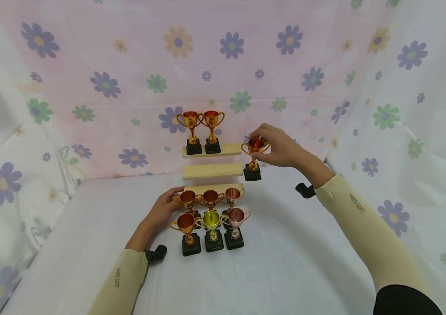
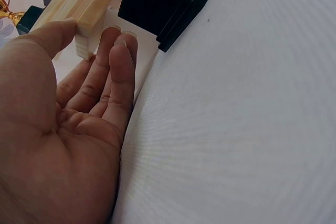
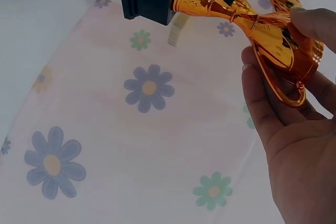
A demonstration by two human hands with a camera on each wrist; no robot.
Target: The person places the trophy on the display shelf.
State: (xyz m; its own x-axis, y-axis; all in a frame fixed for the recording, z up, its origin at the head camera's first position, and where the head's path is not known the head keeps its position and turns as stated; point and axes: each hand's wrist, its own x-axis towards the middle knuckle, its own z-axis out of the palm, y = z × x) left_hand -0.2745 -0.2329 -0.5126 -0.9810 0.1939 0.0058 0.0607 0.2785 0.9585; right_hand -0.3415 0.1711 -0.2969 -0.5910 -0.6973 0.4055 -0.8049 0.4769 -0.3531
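Observation:
In the head view my right hand (image 1: 279,146) pinches a gold-orange trophy cup (image 1: 252,168) by its bowl, with the black base hanging just right of the wooden step rack (image 1: 212,171). Close up, the right wrist view shows thumb and fingers on either side of the trophy's bowl (image 3: 273,45). Two similar trophies (image 1: 212,120) stand side by side on the left of the top step. My left hand (image 2: 79,124) holds the left end of the lowest step (image 2: 97,11), thumb on the wood and fingers reaching behind it. The middle step carries no trophy.
In front of the rack stand two rows of three trophies; the front row has an orange-gold cup (image 1: 186,223), a yellow-gold cup (image 1: 211,218) and a pink-gold cup (image 1: 236,216). A white cloth (image 1: 305,262) covers the table, and a flowered curtain (image 1: 136,105) hangs behind.

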